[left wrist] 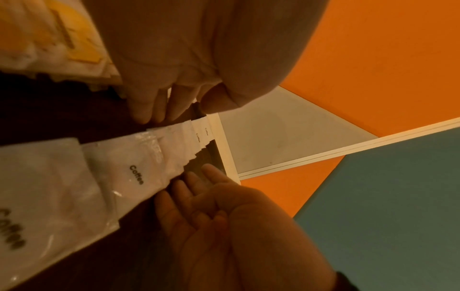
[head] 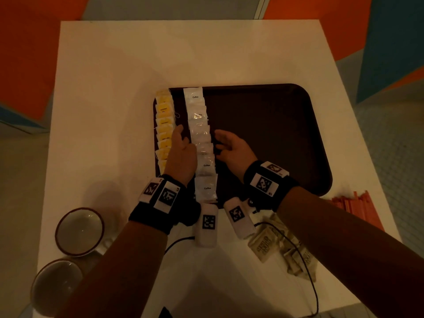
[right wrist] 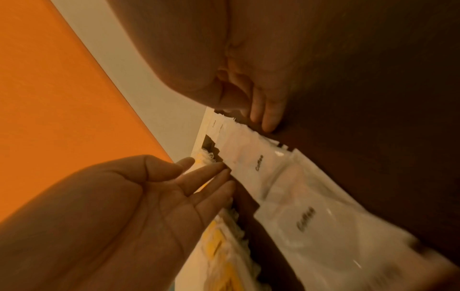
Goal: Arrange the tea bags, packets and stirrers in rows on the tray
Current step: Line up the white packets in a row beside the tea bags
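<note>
On the dark brown tray (head: 263,134), a row of yellow tea bags (head: 164,127) runs along the left edge. Beside it lies an overlapping row of white coffee packets (head: 200,138). My left hand (head: 182,145) and right hand (head: 229,145) flank this row with straight fingers. The left fingers (left wrist: 149,106) touch the row's left edge between the two rows, and the right fingers (right wrist: 263,112) touch its right edge. Neither hand holds anything. Orange stirrers (head: 358,207) and brown packets (head: 275,246) lie on the table off the tray's near right corner.
Two empty cups (head: 79,231) (head: 57,285) stand at the table's near left. A black cable (head: 305,267) trails over the brown packets. The right half of the tray is bare. The white table (head: 183,53) stretches beyond the tray's far edge.
</note>
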### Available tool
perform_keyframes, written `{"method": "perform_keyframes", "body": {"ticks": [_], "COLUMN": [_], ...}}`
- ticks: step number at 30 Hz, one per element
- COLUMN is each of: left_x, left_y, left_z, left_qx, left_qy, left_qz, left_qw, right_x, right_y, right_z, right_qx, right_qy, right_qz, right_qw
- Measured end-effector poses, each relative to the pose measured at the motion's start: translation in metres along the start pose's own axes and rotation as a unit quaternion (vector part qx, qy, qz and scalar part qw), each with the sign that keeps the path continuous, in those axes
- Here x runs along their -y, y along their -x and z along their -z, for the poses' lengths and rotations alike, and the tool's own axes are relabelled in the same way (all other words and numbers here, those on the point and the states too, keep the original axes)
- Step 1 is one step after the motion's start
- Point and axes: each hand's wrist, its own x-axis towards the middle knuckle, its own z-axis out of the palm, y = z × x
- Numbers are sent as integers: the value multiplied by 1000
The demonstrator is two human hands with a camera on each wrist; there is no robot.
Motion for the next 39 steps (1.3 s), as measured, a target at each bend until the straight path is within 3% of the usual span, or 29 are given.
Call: {"method": "perform_keyframes", "body": {"ticks": [7,15,21,28,39], "left_x": [20,24,40,40,42], "left_y": [24,55,64,58,51], "left_z": [-3,-2,4,4,2], "left_qx": [16,24,38,35,37], "left_qy": [31,78,-26,111,100], "left_qz": [23,21,-17,34,31], "left_qw": [999,996,999,993,994], "right_x": [-16,-36,-34,-46,-40], "right_y": [24,41,44,50,47], "right_z": [-3,-4,-11,-10,-6], "right_qx": [31,-29,-25,-37,11], "right_qy": [-41,25,-16,-16,-15], "right_qz": [4,1,14,-19,11], "right_qw": [999,999,999,999,1000]}}
